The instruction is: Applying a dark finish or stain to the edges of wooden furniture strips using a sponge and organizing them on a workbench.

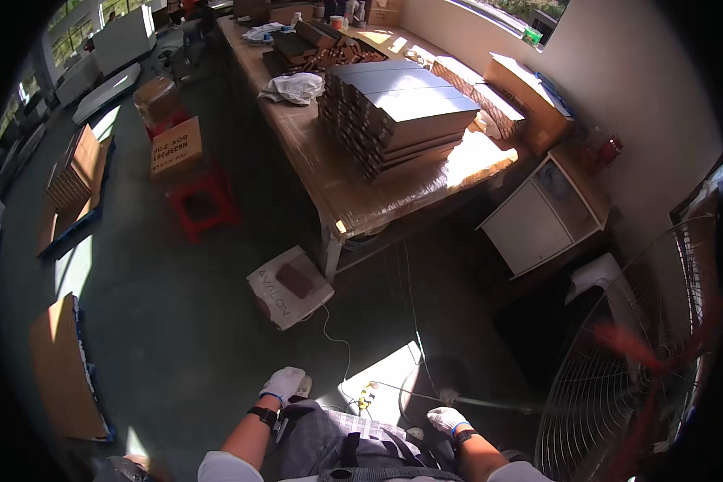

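Observation:
My left hand [284, 381], in a white glove with a blue band at the wrist, lies on my left knee with nothing visible in it. My right hand [448, 419], gloved in the same way, rests by my right thigh; its fingers are loosely bent and I see nothing in them. Grey checked trousers [349, 434] cover my legs as I sit. Beyond my left hand a white box [279, 310] lies on the floor. On the box is a reddish-brown phone [296, 279], and a white cable [348, 350] runs from near the box toward my feet.
Stacked dark panels [394, 120] with grey-white tops stand on a film-covered table [337, 181] ahead. A wire-caged fan [643, 353] is close on my right, near a white cabinet [530, 225]. To the left are a red stool [201, 201] bearing a carton [177, 150], and a cardboard sheet [63, 369].

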A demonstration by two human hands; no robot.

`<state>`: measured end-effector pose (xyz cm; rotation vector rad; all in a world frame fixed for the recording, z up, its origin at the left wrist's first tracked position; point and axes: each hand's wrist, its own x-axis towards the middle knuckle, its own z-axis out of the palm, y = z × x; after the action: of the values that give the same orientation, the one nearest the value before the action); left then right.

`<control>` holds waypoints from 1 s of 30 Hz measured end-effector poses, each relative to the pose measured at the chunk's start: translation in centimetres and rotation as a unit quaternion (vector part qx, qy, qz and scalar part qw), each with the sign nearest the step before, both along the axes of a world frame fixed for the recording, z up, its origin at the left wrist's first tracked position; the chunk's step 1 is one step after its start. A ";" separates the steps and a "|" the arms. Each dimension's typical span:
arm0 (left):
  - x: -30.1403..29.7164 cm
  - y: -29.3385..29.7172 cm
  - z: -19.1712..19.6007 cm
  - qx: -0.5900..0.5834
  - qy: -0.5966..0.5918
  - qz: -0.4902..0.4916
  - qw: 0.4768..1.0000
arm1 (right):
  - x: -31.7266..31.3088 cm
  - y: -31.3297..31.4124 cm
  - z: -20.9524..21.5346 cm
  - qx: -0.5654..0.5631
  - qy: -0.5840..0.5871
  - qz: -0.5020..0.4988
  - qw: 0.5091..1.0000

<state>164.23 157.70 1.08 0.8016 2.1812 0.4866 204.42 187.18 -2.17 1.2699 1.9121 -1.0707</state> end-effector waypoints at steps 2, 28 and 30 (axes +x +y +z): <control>-0.2 -1.6 0.9 -0.045 -0.120 0.203 0.971 | -1.2 1.7 -1.7 -0.044 0.073 0.014 0.996; 2.3 -11.7 0.1 0.101 -0.388 0.474 0.784 | -7.3 0.6 -1.6 0.124 0.105 0.243 0.956; 0.9 -10.6 0.7 0.107 -0.399 0.462 0.785 | -4.5 0.8 -2.6 0.148 0.122 0.182 0.964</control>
<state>165.11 147.10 1.80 -0.4425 1.5487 1.2948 199.87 187.94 -4.80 0.9072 2.4487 -0.7967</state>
